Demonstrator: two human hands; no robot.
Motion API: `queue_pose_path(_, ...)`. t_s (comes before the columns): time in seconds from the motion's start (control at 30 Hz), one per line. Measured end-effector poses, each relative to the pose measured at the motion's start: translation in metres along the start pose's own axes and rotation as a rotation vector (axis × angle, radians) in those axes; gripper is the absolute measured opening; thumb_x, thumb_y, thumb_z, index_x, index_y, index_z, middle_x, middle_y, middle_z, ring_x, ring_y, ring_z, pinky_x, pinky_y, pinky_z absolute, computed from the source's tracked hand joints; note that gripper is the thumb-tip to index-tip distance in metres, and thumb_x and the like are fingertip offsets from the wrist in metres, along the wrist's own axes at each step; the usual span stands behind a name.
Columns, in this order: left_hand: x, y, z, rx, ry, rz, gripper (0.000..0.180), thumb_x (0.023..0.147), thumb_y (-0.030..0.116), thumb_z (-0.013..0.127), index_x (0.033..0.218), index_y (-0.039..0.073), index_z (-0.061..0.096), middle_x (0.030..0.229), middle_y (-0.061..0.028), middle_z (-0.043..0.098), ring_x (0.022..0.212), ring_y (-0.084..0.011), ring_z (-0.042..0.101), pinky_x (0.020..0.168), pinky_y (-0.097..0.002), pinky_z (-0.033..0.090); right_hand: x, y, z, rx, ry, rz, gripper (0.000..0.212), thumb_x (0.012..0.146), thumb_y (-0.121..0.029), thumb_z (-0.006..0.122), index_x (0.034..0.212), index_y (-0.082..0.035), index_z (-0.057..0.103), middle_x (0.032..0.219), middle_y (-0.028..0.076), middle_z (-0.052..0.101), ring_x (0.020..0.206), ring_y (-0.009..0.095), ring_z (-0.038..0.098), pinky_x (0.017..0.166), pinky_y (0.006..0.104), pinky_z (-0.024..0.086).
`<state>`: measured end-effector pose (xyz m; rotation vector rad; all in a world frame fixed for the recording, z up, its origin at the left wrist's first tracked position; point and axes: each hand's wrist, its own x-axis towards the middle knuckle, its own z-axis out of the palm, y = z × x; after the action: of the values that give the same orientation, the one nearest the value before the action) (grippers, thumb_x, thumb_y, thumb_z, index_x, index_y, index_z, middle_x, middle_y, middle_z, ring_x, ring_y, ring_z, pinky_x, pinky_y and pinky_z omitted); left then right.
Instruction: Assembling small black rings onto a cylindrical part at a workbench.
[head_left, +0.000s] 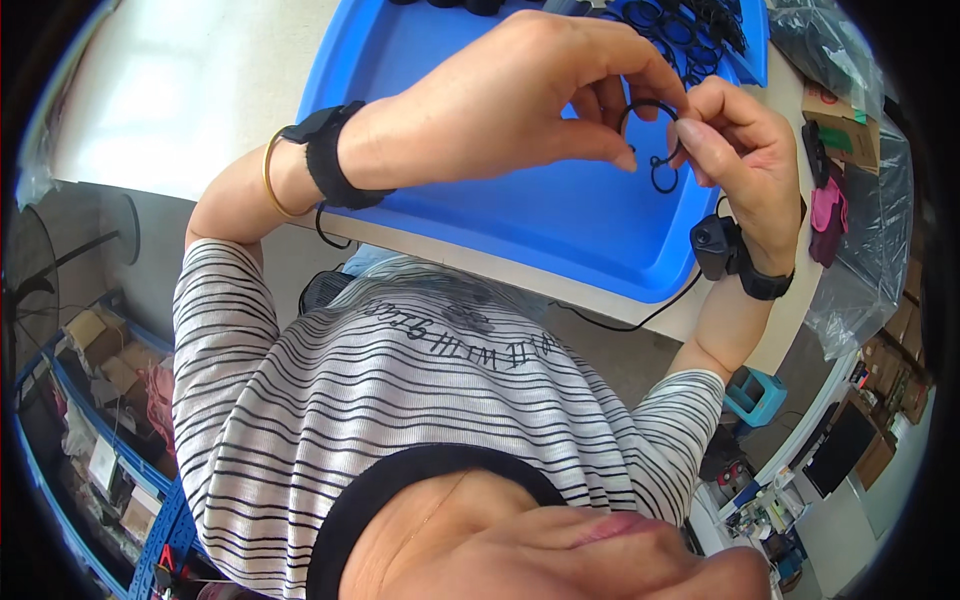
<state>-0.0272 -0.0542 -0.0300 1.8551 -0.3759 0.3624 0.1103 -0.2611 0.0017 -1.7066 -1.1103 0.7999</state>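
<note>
A thin black ring (652,102) with a smaller loop (664,190) hanging below it is held up between my hands, over the right part of a blue tray (560,235). My right hand (745,150) pinches the ring's right side between thumb and forefinger. From the left, my left hand (530,100) curls around the same ring; its forefinger meets the top near my right thumb, and its thumb tip lies by the ring's lower left end. Part of that grip is hidden behind the fingers. Beyond my hands, a tangled heap of similar black rings (690,35) lies at the tray's far right.
Several dark pieces (450,5) sit along the tray's far side. The pale table (180,110) extends left. To the right are a cardboard box (842,130), a pink-and-black item (828,212) and clear plastic sheeting (870,240). A black cable (640,325) hangs near the table's front edge.
</note>
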Motion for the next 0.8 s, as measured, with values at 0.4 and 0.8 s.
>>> queue_pose_path(0.4, 0.018, 0.058, -0.067, 0.472, -0.076, -0.006, 0.041, 0.081, 0.019, 0.088, 0.111, 0.002, 0.066, 0.1, -0.011, 0.063, 0.086, -0.0229, 0.065, 0.07, -0.033, 0.055, -0.001, -0.004, -0.017, -0.948, 0.011, 0.117, 0.036, 0.08, -0.024, 0.084, 0.098, 0.0, 0.064, 0.091, 0.011, 0.073, 0.083, 0.027, 0.07, 0.074, 0.0384, 0.054)
queue_pose_path(0.8, 0.055, 0.019, -0.097, 0.656, -0.072, -0.052, 0.041, 0.081, 0.022, 0.086, 0.112, 0.001, 0.069, 0.101, -0.015, 0.067, 0.09, -0.0297, 0.067, 0.079, -0.0379, 0.055, -0.002, 0.025, -0.013, -1.114, -0.132, 0.234, 0.036, 0.07, -0.019, 0.088, 0.092, -0.002, 0.067, 0.093, 0.015, 0.072, 0.092, 0.035, 0.071, 0.08, 0.045, 0.053)
